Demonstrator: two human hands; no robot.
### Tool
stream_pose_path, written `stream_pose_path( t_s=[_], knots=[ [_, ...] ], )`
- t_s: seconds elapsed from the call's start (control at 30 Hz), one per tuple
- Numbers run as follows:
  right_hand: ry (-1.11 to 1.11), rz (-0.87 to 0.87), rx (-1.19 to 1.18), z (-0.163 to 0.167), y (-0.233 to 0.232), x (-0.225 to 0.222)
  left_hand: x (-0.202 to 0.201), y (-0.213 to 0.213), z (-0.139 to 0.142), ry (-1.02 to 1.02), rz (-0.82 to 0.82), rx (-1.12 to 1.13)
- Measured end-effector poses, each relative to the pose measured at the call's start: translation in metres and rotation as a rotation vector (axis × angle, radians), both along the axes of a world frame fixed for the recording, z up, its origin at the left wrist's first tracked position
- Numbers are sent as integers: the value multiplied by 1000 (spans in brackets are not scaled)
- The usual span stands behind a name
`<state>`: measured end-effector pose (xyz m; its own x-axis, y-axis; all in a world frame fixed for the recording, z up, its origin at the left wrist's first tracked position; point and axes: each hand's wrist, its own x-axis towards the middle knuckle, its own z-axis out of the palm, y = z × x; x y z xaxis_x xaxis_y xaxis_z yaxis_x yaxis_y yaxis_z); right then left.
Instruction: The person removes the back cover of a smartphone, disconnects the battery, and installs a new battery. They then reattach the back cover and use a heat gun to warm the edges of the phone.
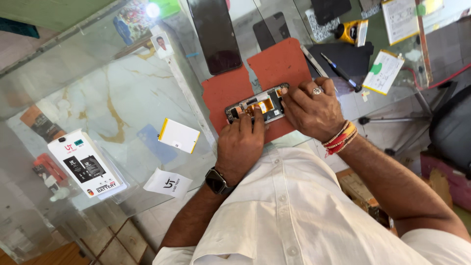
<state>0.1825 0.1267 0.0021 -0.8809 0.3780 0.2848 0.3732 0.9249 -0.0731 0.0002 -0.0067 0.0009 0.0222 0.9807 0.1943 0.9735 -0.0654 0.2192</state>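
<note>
Fingers [255, 117] of both hands cover the near edge of the opened phone [257, 105]; the dark panel [216, 34] beyond them runs off the top edge.

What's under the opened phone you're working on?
An orange-red mat lies under the opened phone, on the glass counter. Both hands cover the phone's near edge and the mat beneath.

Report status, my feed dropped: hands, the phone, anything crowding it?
Left hand and right hand both pressing on opened phone. Phone flat on red mat. White battery lies apart, nothing crowding.
</note>
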Motion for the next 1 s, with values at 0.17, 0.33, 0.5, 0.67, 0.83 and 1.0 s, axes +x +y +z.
stream_pose_path(
  t_s=[0.17,0.33,0.5,0.67,0.83,1.0],
  knots=[
    [48,-1,-17,-1,2,-6,3,-4,0,-19,27,8],
    [118,-76,-3,0,-7,-6,6,-8,-2,-37,62,22],
    [204,-227,-35,-10,-34,-2,8,-17,-6,-49,95,47],
    [185,-260,-90,-21,-45,0,11,-19,-5,-39,92,21],
    [217,-326,-102,-24,-45,-2,12,-12,0,-9,92,11],
    [245,-341,-156,-25,-45,-2,10,8,-4,38,65,50]
  ],
)
